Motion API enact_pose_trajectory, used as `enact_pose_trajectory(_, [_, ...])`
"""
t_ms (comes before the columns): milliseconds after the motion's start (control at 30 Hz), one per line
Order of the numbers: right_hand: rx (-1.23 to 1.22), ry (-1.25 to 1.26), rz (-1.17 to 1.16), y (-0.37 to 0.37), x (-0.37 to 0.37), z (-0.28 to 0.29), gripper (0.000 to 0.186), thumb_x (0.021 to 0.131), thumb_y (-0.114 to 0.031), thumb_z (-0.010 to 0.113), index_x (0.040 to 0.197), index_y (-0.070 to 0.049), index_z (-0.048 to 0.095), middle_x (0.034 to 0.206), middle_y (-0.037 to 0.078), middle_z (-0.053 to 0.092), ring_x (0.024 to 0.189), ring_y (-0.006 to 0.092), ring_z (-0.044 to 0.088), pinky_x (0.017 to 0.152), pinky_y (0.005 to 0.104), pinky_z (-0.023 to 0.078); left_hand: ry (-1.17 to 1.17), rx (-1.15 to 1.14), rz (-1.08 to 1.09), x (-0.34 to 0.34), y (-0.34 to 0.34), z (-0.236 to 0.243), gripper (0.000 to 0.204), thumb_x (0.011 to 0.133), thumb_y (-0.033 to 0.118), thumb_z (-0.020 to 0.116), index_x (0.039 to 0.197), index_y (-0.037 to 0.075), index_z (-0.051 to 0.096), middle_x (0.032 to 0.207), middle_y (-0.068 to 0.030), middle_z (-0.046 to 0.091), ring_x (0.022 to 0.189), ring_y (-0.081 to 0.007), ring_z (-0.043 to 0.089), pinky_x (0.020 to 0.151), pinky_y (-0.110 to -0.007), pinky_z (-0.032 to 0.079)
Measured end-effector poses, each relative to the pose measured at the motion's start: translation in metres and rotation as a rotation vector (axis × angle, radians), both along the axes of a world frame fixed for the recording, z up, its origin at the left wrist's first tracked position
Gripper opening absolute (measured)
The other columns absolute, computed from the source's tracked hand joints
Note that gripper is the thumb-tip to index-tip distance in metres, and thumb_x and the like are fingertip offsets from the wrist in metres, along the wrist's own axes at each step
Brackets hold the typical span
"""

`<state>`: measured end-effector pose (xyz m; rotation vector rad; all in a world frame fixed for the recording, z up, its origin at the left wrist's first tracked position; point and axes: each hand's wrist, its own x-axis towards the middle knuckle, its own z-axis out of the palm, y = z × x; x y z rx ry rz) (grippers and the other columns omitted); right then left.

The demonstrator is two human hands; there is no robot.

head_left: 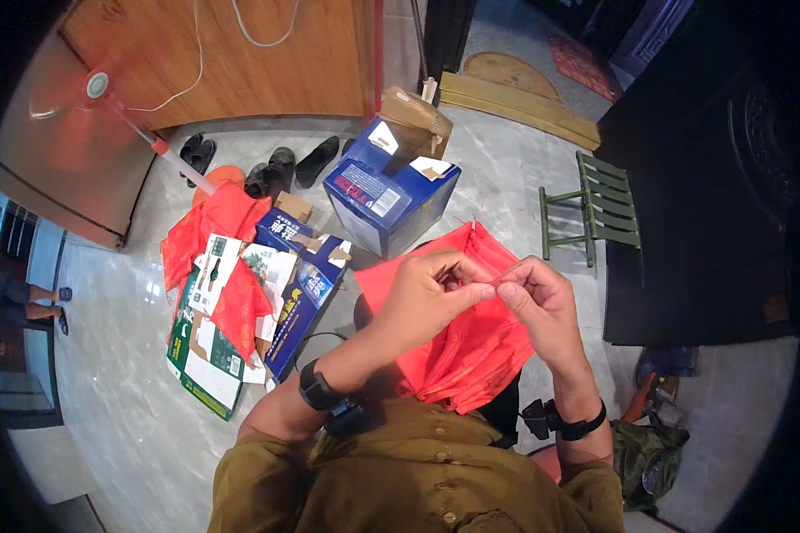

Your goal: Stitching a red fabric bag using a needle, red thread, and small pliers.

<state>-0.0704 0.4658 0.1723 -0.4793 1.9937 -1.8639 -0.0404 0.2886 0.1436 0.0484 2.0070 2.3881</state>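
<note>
A bright red cloth [453, 355], bunched into folds toward my body, lies across my lap. Above it, my left hand [436, 289] is closed with thumb and fingers pinched. My right hand [542, 306] pinches beside it, so that the fingertips of both hands almost meet. What they pinch is too small to make out; it may be a thin bit of the red material. The cloth's far corner sticks out beyond my hands, and part of it is hidden beneath them.
Ahead stands a blue cardboard box [391, 200] with open flaps. To the left, flattened cartons [307, 293] lie under more red cloth [213, 231], near a standing fan [98, 86] and black shoes [317, 162]. A green folding stool [596, 209] stands at the right, a dark green bag [649, 457] lower right.
</note>
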Motion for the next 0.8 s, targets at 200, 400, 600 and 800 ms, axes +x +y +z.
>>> enact_pose_trajectory(200, [-0.021, 0.054, -0.078, 0.001, 0.003, -0.001, 0.004, 0.085, -0.003, 0.061, 0.088, 0.000, 0.061, 0.078, -0.001, 0.061, 0.069, 0.0030, 0.052, 0.064, 0.0186, 0.043, -0.006, 0.066, -0.069, 0.002, 0.004, -0.007, 0.012, 0.078, 0.011, 0.072, 0.082, 0.003, 0.064, 0.071, 0.0046, 0.058, 0.062, -0.0005, 0.046, 0.057, -0.018, 0.039])
enact_pose_trajectory(400, [-0.103, 0.028, -0.141, 0.005, 0.003, -0.008, 0.004, 0.082, -0.001, 0.063, 0.086, 0.000, 0.062, 0.078, 0.000, 0.062, 0.071, 0.0034, 0.054, 0.064, 0.0183, 0.042, -0.011, 0.056, -0.090, 0.002, 0.006, -0.010, 0.012, 0.079, 0.012, 0.072, 0.082, 0.004, 0.063, 0.072, 0.0055, 0.058, 0.062, -0.0004, 0.045, 0.056, -0.018, 0.038])
enact_pose_trajectory(600, [-0.228, 0.023, -0.253, 0.005, 0.007, -0.019, 0.007, 0.079, 0.002, 0.065, 0.085, -0.001, 0.062, 0.074, -0.001, 0.057, 0.068, 0.0049, 0.050, 0.065, 0.0194, 0.041, 0.033, 0.039, -0.104, 0.003, 0.007, -0.009, 0.010, 0.079, 0.011, 0.071, 0.081, 0.004, 0.063, 0.072, 0.0036, 0.057, 0.062, -0.0022, 0.046, 0.056, -0.019, 0.038])
enact_pose_trajectory(800, [-0.332, 0.196, -0.417, 0.011, 0.005, -0.025, 0.008, 0.076, 0.004, 0.065, 0.079, -0.002, 0.060, 0.088, 0.005, 0.053, 0.078, 0.0119, 0.049, 0.070, 0.0227, 0.040, 0.306, -0.388, 0.021, 0.001, -0.001, 0.006, 0.006, 0.075, 0.003, 0.070, 0.080, 0.005, 0.067, 0.076, -0.0030, 0.059, 0.069, -0.0106, 0.054, 0.060, -0.024, 0.042])
